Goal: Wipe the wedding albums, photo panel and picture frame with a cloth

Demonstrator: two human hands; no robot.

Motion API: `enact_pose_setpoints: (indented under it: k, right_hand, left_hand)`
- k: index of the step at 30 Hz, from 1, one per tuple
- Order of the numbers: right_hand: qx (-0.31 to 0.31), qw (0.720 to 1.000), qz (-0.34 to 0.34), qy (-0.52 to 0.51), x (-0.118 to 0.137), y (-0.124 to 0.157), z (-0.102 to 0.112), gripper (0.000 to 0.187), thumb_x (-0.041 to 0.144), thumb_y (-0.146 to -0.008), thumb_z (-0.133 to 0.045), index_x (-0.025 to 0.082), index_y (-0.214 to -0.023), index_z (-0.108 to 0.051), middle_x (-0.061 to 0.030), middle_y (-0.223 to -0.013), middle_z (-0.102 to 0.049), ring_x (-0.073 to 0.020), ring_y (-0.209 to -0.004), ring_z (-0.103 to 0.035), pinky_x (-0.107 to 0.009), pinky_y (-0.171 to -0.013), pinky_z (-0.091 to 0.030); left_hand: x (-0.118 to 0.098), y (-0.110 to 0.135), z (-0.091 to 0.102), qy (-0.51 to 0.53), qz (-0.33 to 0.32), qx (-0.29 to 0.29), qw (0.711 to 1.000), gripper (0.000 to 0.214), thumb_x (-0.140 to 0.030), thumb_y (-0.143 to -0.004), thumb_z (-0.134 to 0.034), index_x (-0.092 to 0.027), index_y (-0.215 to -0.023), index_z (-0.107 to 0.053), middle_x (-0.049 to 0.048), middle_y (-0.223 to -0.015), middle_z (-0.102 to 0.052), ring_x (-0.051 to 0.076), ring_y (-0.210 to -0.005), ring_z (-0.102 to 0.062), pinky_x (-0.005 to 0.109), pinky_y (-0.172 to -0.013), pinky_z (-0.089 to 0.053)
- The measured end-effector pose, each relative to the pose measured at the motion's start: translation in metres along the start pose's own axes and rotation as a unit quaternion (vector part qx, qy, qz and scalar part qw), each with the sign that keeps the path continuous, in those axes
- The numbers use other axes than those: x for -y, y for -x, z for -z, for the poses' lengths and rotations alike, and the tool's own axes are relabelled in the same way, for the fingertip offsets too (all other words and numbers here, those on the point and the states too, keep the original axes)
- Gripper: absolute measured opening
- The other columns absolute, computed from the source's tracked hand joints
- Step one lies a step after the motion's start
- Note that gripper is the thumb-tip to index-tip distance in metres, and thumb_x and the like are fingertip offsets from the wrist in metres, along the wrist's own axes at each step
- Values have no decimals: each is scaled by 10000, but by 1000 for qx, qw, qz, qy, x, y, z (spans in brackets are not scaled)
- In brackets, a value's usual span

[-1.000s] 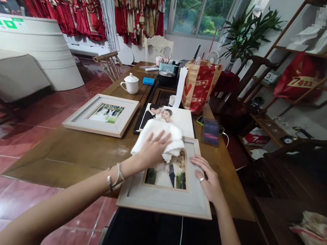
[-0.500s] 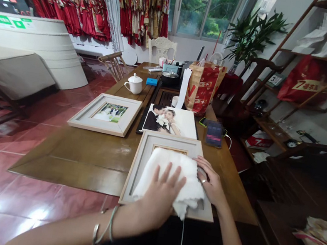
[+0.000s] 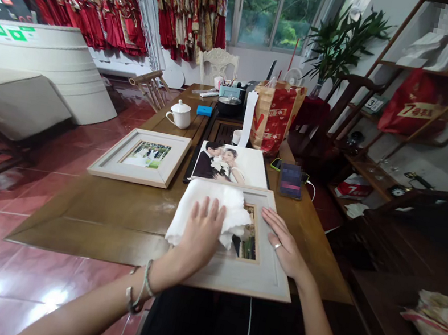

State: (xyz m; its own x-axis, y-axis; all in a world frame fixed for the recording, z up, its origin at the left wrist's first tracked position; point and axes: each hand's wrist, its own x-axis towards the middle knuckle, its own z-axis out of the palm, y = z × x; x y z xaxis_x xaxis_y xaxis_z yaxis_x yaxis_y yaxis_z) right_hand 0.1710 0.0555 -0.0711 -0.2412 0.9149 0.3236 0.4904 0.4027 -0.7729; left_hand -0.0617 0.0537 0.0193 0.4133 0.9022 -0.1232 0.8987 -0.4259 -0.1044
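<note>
My left hand lies flat on a white cloth, fingers stretched out, pressing it onto a picture frame. The cloth covers the frame's left part and overhangs its left edge. Part of the inset photo shows to the right of the cloth; the rest is hidden. My right hand, with a ring, rests with extended fingers on the frame's right border. A second pale frame with an outdoor photo lies to the left. Behind the near frame is a large print of a couple.
The wooden table also bears a phone on a cable, a white lidded mug, a blue box and a red-and-brown paper bag. A white cord hangs below the front edge.
My left hand and the cloth have slid left across the frame, uncovering part of the photo. My right hand stays on the right border. The view has shifted slightly.
</note>
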Motion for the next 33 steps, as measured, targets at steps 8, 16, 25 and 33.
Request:
enact_pose_setpoints:
  k: [8,16,25,33]
  right_hand:
    - [-10,1000,6,11,2,1,0,433,297,-950,-384,320,-1380,-432,-17,-1477,-407,-228,-1393,-305,-529,-1154,-228]
    - [-6,1000,2,6,1,0,1,425,318,-946,-400,316,-1367,-454,-20,-1456,-439,-237,-1385,-320,-530,-1148,-248]
    - [-11,1000,0,-6,4,-1,0,418,271,-940,-396,314,-1348,-480,-18,-1444,-453,-224,-1384,-323,-529,-1155,-230]
    - [-20,1000,2,-5,4,-1,0,405,280,-927,-417,302,-1318,-518,-40,-1408,-495,-239,-1362,-362,-536,-1135,-264]
  left_hand:
    - [-46,64,-4,23,-106,50,993,712,-172,-770,-587,-90,-1428,-330,238,-1468,-292,390,-1355,-217,506,-1074,-333]
    - [-31,8,-15,54,-44,-23,997,720,-99,-765,-577,-90,-1433,-307,218,-1509,-192,382,-1380,-92,535,-1105,-247]
    - [31,-22,0,-1,-12,-43,999,765,63,-706,-482,-127,-1429,-316,187,-1518,-223,349,-1400,-133,518,-1110,-226]
    - [-9,80,-23,50,-48,57,996,822,-84,-667,-515,-156,-1452,-284,148,-1504,-283,369,-1389,-134,529,-1100,-261]
